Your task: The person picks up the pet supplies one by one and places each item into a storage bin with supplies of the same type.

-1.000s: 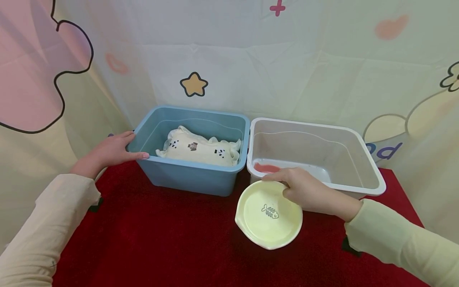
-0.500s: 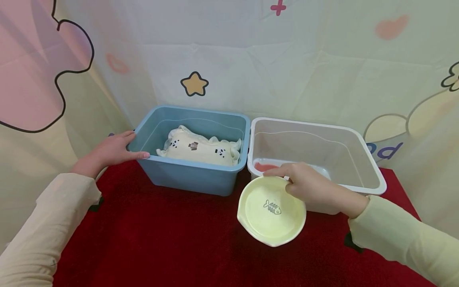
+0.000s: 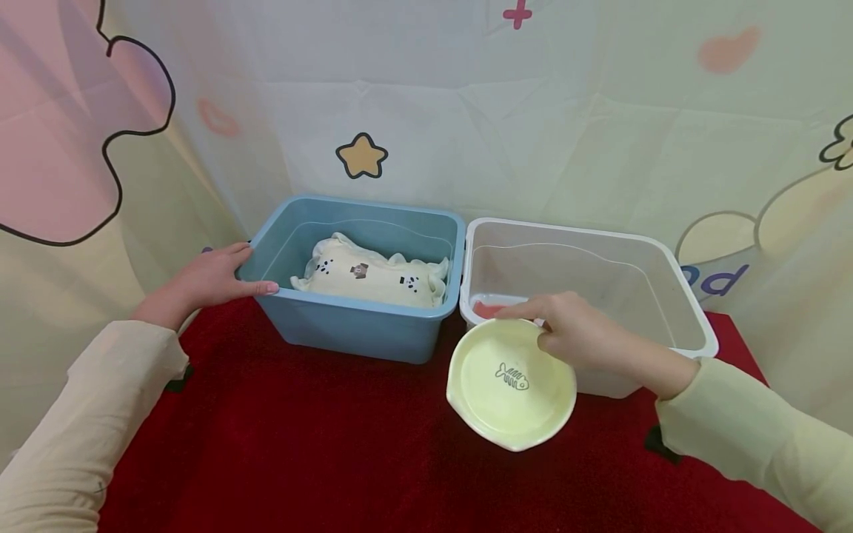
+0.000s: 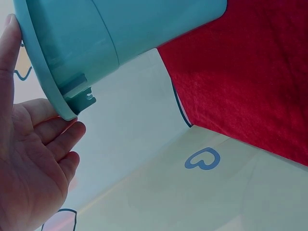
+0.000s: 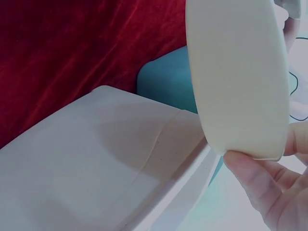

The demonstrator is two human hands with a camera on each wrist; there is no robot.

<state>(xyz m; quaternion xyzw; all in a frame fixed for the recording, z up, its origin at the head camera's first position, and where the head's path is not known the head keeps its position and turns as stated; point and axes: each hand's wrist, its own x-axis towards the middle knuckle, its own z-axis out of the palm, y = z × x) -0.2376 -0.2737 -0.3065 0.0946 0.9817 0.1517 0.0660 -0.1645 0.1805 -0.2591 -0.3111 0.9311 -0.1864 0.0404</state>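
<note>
My right hand [image 3: 576, 337] pinches the far rim of a pale yellow bowl [image 3: 512, 385] with a fish-bone print. The bowl is tilted and held off the red cloth, just in front of the white bin [image 3: 693, 296]. In the right wrist view the bowl [image 5: 236, 77] shows edge-on above that bin's wall [image 5: 96, 159], with my fingertips [image 5: 260, 187] under its rim. My left hand [image 3: 200, 281] rests against the left end of the blue bin [image 3: 346, 333], fingers fairly straight. The left wrist view shows the palm [image 4: 29, 163] beside the bin's rim [image 4: 43, 67].
A cream cushion [image 3: 369, 277] with small prints lies inside the blue bin. Something pink [image 3: 489, 307] sits at the white bin's near left corner. Both bins stand side by side on a red cloth [image 3: 300, 437], against a printed fabric backdrop [image 3: 426, 111].
My right hand has carried the bowl a little up and to the right, nearer the white bin's front rim. The left hand has stayed on the blue bin.
</note>
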